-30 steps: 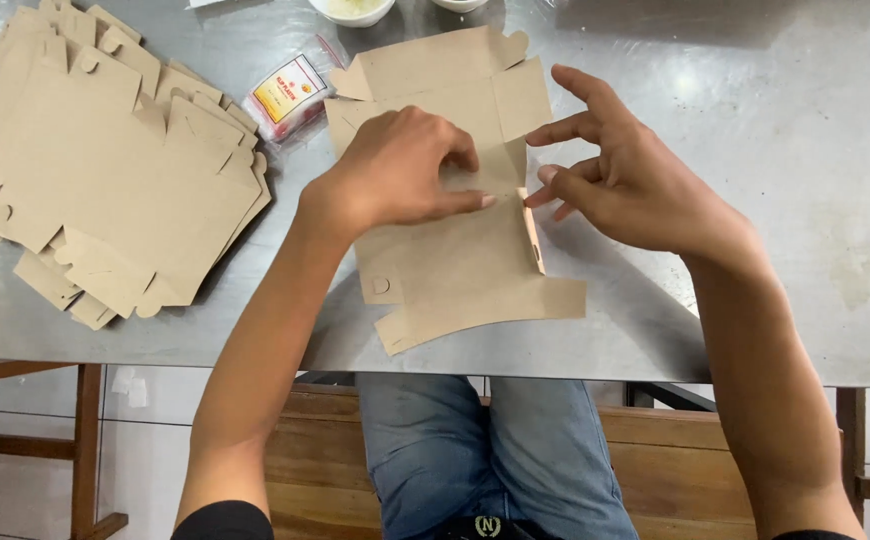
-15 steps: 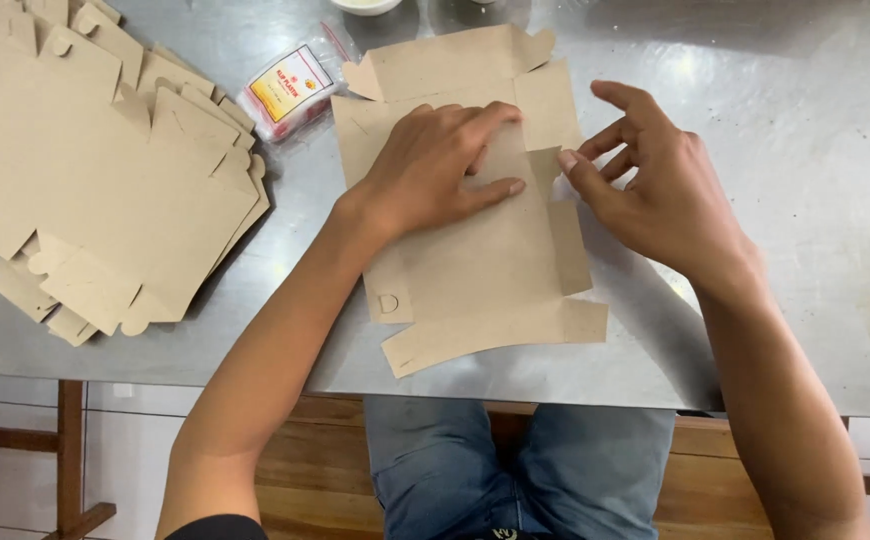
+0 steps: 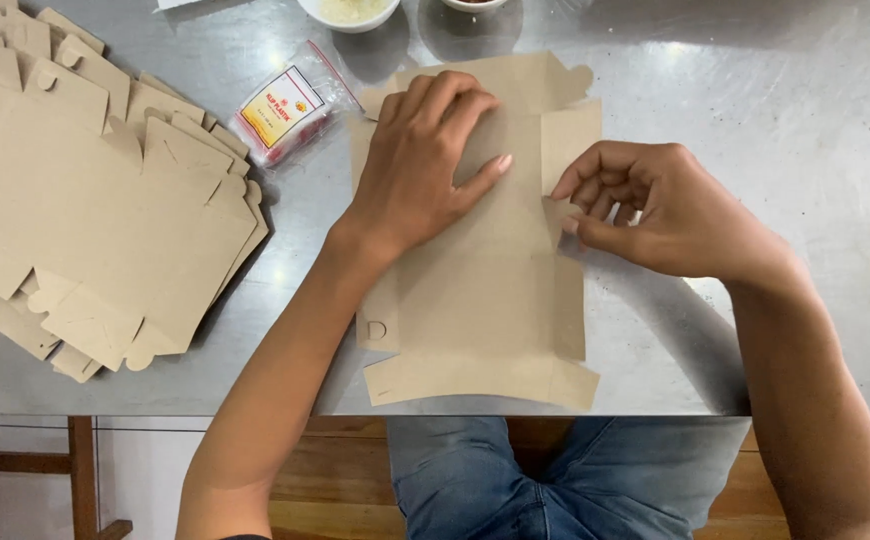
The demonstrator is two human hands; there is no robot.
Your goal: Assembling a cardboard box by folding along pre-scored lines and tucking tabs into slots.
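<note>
Pinching the right flap of the flat cardboard box blank [image 3: 485, 290] is my right hand [image 3: 670, 210], fingers curled, thumb and forefinger closed on the fold line; my left hand [image 3: 425, 165] lies flat and spread on the blank's upper panel, gripping nothing. Nearest me, the blank's bottom flap reaches the front edge of the steel table [image 3: 755, 100]. Right of the blank I see bare steel. Left of it lies a fanned stack of blanks [image 3: 85, 220], well apart. Beyond the blank's upper left corner sits a small plastic packet [image 3: 285, 110], and past the blank's far edge two bowls [image 3: 355, 10]. Brown, creased, tabbed.
</note>
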